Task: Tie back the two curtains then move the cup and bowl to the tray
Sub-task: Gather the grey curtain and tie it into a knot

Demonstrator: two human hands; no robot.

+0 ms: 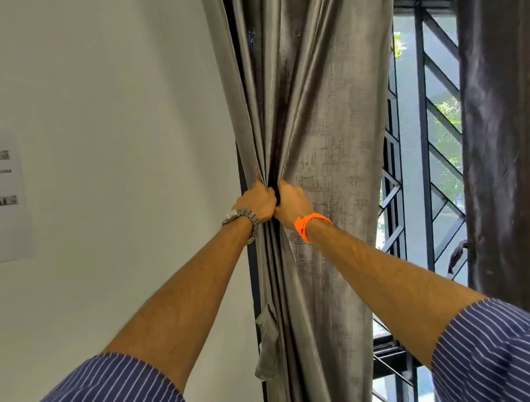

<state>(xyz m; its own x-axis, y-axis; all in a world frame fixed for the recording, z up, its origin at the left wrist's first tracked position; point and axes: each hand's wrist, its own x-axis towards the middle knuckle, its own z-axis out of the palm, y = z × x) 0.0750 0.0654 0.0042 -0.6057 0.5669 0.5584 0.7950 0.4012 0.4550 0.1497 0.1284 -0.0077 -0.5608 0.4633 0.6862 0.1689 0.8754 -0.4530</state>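
A grey, shiny left curtain (329,113) hangs gathered in folds beside the white wall. My left hand (257,199), with a metal watch on the wrist, grips its folds at the left edge. Touching it on the right, my right hand (291,201), with an orange wristband, is closed on the same bunch of fabric. Between the two hands runs a dark fold or strap; I cannot tell which. The second curtain (501,135), darker, hangs at the far right with a dark tie-back (459,253) dangling at its left edge. Cup, bowl and tray are out of view.
A window with a black metal grille (425,151) shows between the curtains, greenery beyond it. A white wall (116,101) fills the left, with a printed sheet of paper (2,194) stuck on it. A black window sill (389,356) is at the lower right.
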